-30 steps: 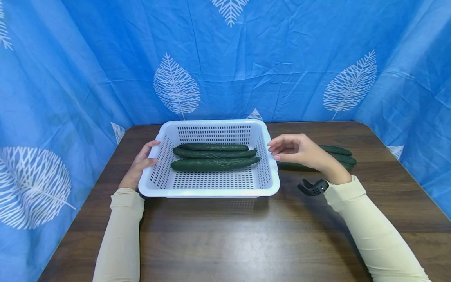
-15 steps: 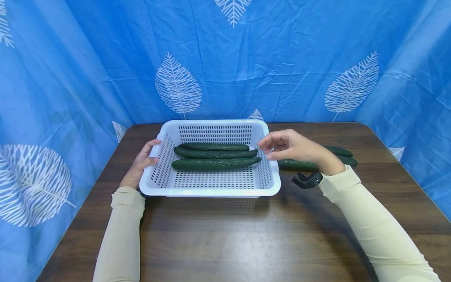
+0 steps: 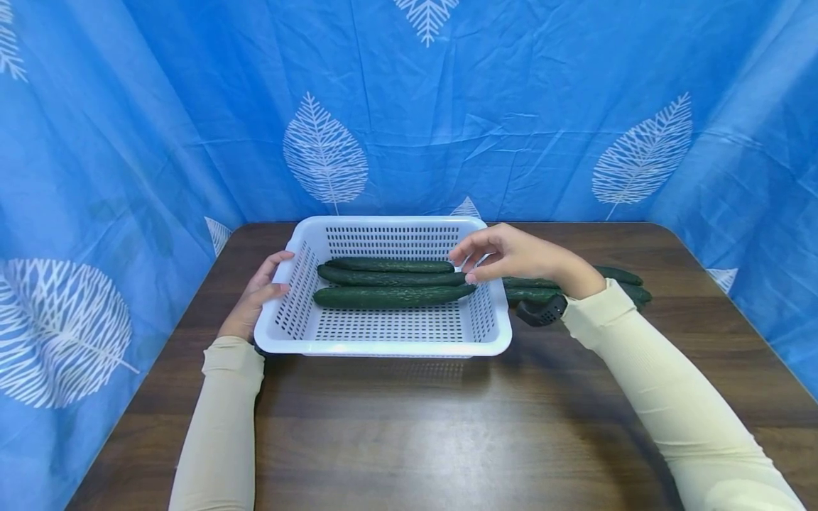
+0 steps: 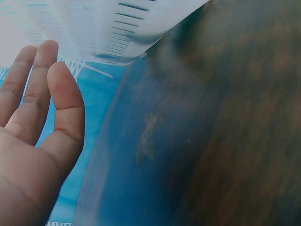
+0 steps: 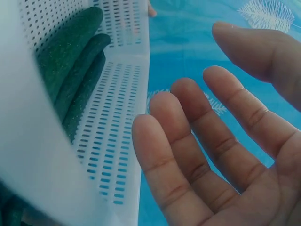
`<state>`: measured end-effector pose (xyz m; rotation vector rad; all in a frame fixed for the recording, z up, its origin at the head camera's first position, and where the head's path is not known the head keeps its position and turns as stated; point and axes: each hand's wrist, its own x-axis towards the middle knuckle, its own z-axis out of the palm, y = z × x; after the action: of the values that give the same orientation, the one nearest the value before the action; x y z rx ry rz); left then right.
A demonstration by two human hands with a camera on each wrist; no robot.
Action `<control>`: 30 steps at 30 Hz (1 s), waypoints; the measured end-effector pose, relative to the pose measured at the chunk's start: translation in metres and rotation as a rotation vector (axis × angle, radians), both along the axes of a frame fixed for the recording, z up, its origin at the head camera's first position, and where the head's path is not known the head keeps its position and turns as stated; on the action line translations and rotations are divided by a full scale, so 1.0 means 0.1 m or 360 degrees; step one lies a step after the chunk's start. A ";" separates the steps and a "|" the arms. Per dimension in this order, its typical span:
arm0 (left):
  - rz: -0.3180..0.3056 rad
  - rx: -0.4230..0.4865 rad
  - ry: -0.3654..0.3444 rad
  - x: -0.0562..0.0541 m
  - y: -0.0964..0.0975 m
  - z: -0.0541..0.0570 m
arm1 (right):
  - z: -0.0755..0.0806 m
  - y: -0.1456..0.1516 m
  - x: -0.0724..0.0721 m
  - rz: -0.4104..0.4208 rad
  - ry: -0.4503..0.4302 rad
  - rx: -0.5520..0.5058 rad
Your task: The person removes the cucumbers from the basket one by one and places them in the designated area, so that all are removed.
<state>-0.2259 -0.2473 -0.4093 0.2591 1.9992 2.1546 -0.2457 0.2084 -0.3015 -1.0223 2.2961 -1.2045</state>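
Observation:
Three dark green cucumbers (image 3: 393,297) lie side by side in a white perforated plastic basket (image 3: 402,348), roughly parallel to its long sides. My left hand (image 3: 253,301) is at the basket's left rim, thumb and index finger touching it; in the left wrist view its other fingers (image 4: 33,101) extend fairly straight beside the outer wall. Over the basket's right rim hovers my right hand (image 3: 511,255), fingers loosely bent, its fingertips above the right ends of the cucumbers. The right wrist view shows that hand's fingers (image 5: 183,141) apart with nothing between them.
More cucumbers (image 3: 537,294) lie on the brown wooden table (image 3: 383,433) right of the basket, partly hidden behind my right hand and forearm. A blue curtain (image 3: 447,142) with white leaf prints hangs behind the table and along both sides. A black wrist strap (image 3: 542,312) sits at my right wrist.
My right hand has moved left, from beside the basket's right rim to over its right end. The left hand keeps its place at the left rim; the cucumbers lie as before.

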 end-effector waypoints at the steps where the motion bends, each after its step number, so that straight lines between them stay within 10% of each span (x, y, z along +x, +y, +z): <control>1: -0.0001 -0.0003 0.0000 0.00 0.00 0.00 | 0.01 -0.01 -0.01 0.0010 -0.0001 0.0006; 30: 0.0020 -0.0021 -0.0032 -0.02 -0.01 0.01 | -0.08 -0.75 -0.36 0.0142 -0.0068 -0.0093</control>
<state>-0.2280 -0.2481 -0.4080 0.2227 2.0083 2.1422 -0.2819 0.1331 -0.3099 -1.0964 2.1711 -1.2516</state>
